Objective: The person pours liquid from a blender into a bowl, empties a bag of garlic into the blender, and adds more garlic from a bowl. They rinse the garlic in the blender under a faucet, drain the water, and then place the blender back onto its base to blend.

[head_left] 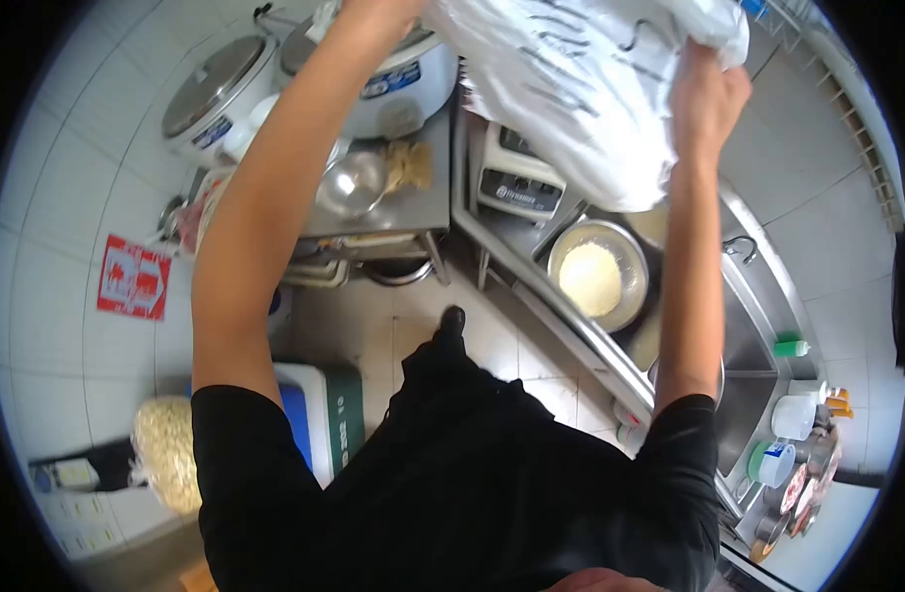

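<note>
One white plastic bag (580, 89), hanging aloft near a metal bowl (635, 259) of pale powder (590, 280). One right hand (711, 94), clamping its side. One left hand (381, 14), reaching beside it, fingers cut off, grip untellable.

Black short-sleeved top (452, 493), loose fit, unmarked on visible surface. Hands (707, 99) bare. Dark shoe (453, 320), rounded toe.

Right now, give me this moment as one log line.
right hand: gripping white bag | left hand: partly out of frame, grip unclear | bag: raised, dark markings | metal bowl: pale yellow contents
</note>
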Available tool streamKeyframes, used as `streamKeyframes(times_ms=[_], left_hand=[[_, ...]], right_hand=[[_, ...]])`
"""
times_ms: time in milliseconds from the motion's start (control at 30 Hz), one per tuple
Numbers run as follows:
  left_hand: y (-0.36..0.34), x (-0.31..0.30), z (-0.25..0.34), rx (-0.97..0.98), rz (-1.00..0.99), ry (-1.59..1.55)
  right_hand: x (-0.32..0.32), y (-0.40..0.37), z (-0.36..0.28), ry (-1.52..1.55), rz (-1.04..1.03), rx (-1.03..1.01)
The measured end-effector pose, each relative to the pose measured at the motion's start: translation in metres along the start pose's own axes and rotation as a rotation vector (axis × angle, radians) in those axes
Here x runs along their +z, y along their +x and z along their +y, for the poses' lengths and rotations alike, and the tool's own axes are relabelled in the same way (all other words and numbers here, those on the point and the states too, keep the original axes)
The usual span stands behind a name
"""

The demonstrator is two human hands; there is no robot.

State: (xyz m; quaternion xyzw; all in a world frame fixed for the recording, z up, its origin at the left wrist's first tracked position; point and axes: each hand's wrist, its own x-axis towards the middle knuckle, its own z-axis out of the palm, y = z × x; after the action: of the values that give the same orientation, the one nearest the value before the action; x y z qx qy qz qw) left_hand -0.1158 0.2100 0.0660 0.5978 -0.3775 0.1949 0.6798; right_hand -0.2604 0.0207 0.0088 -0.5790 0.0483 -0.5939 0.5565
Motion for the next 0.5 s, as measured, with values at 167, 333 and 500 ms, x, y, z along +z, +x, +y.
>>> streamKeyframes(times_ms=[167, 333, 500], left_hand=[[0.065, 0.05, -0.061, -0.034, -0.329, -0.247], [0.103, 0.09, -0.135, 0.166, -0.61, -0.126], [0.118, 0.121, -0.213, -0.053, -0.669, -0.407]], right_hand=[[-0.004, 0.1, 0.018, -0.252, -0.065, -0.397], [0.011, 0.137, 0.056, -0.744, -0.001, -0.525], [0.013, 0.168, 0.085, -0.997, -0.042, -0.534]])
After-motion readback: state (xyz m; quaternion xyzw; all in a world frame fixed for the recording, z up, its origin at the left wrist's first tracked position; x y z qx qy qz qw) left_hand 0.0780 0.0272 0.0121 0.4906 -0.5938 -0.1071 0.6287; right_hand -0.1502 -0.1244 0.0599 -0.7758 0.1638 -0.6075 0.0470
